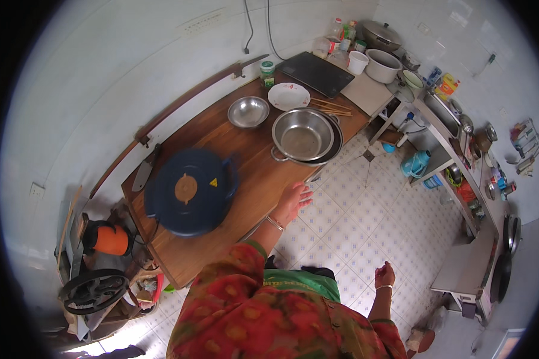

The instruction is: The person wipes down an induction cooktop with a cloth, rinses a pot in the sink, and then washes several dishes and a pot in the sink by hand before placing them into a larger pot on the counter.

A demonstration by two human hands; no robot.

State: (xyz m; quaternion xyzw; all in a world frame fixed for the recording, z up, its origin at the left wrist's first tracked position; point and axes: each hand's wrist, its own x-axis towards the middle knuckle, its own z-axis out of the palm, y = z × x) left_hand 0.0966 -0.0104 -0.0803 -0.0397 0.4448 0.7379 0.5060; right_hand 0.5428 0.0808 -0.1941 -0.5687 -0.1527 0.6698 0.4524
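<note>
My left hand (291,203), with a bracelet at the wrist, hangs over the front edge of the wooden table (251,179), fingers apart and holding nothing. My right hand (384,273) is over the tiled floor, its fingers curled; whether it holds something small cannot be seen. Nearest my left hand are nested metal basins (302,134). Behind them lie a patterned white plate (289,96), a shallow steel bowl (248,112) and wooden chopsticks (332,107). At the table's left stands a round dark-blue electric appliance (206,193), beside a cleaver (144,172).
A black flat cooktop (316,74) and a lidded glass jar (267,74) stand towards the wall. A sink (440,112) and a shelf with a blue kettle (415,164) are to the right. A machine with a black wheel (94,291) stands at lower left.
</note>
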